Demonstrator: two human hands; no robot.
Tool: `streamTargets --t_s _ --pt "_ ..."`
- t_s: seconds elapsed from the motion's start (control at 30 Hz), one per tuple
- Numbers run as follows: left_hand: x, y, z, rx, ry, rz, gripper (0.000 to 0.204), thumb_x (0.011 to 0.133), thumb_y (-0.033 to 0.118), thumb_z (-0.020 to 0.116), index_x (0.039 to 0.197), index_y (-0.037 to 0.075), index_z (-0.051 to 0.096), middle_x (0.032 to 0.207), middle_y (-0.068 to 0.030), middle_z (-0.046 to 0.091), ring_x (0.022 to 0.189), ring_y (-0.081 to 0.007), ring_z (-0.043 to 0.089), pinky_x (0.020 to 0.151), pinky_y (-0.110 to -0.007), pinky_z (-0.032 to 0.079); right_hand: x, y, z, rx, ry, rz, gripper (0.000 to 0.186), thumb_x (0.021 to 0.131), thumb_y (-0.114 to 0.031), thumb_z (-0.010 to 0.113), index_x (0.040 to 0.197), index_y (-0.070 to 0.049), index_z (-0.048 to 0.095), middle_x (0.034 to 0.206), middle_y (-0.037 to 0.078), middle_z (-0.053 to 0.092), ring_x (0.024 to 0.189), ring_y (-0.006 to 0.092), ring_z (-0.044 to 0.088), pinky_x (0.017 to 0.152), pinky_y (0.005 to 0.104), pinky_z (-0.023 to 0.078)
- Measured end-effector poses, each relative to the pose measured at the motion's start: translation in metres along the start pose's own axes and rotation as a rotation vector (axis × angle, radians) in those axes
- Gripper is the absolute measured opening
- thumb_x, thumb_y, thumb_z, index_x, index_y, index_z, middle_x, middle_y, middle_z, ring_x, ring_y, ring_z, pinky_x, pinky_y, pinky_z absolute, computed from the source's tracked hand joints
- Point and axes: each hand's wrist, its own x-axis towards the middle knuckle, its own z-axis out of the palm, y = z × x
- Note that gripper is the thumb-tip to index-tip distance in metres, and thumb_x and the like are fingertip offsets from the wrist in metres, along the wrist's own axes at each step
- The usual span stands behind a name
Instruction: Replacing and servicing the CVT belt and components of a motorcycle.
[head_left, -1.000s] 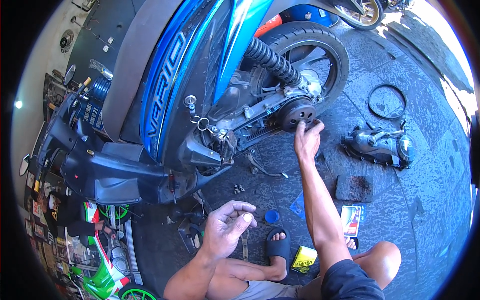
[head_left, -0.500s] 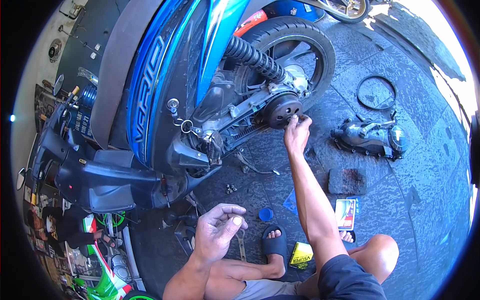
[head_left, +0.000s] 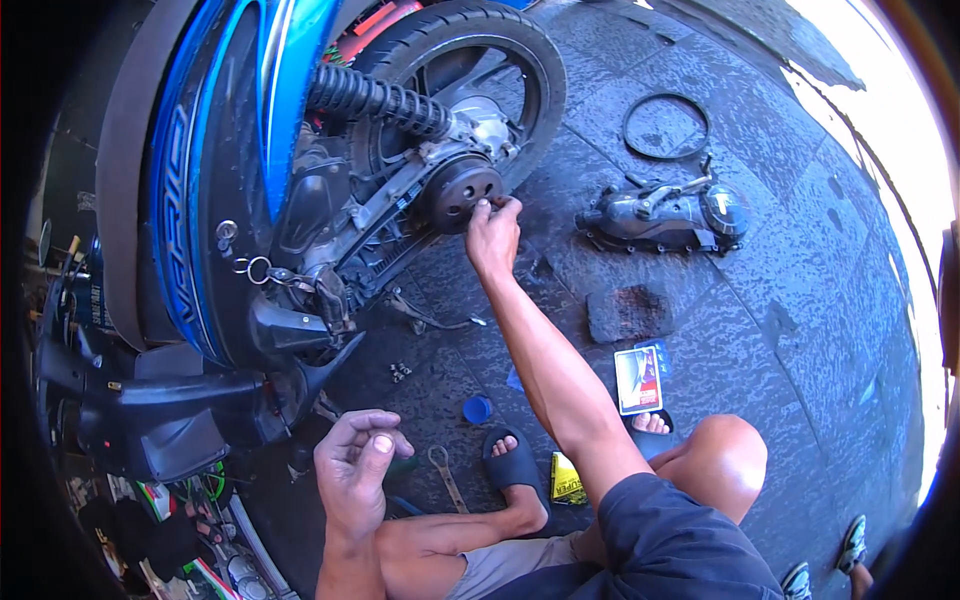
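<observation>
My right hand [head_left: 493,238] reaches out to a dark round clutch drum [head_left: 462,192] on the scooter's exposed drive case, beside the rear wheel [head_left: 553,100]. Thumb and fingertips are pinched together at the drum's middle; what they grip is hidden. Below and to the left, my left hand [head_left: 358,468] hovers over my leg, smudged with grease. Its fingers are loosely curled, with the thumb apart from them and nothing visible in it. The blue scooter [head_left: 228,150] fills the left, a key ring [head_left: 258,270] hanging from it.
On the dark tiled floor lie a black drive belt [head_left: 628,140], a removed engine cover [head_left: 660,215], a dirty pad [head_left: 628,314], a ring spanner [head_left: 448,480], a blue cap [head_left: 478,409], several small bolts [head_left: 400,372] and a yellow box [head_left: 567,480]. Another person's shoe [head_left: 853,542] shows lower right.
The view has swung right, so the scooter and floor items sit further left. Another person's feet have come into view at lower right. My right hand stays at the drum; my left remains loosely curled.
</observation>
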Motion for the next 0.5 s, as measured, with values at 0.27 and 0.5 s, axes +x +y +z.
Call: streamTargets --t_s 0.27,0.5 --pt "0.003 -0.001 -0.001 0.017 0.004 0.025 0.027 0.091 0.018 0.065 0.103 -0.005 0.062 0.076 -0.0084 0.066 0.07 -0.01 0.061 0.068 -0.023 0.049 -0.007 -0.008 -0.002 -0.089 -0.016 -0.044 0.041 0.096 -0.027 0.049 0.122 0.004 0.042 0.102 0.035 0.063 0.099 0.0487 0.062 0.088 0.0518 0.046" --pt "0.003 0.002 -0.001 0.014 0.008 0.008 0.026 0.091 0.018 0.064 0.104 -0.005 0.062 0.079 -0.0091 0.066 0.073 -0.0107 0.062 0.07 -0.024 0.05 -0.008 0.002 -0.002 -0.128 0.074 -0.217 0.046 0.093 -0.03 0.054 0.121 0.002 0.037 0.094 0.034 0.064 0.09 0.051 0.063 0.083 0.0556 0.046"
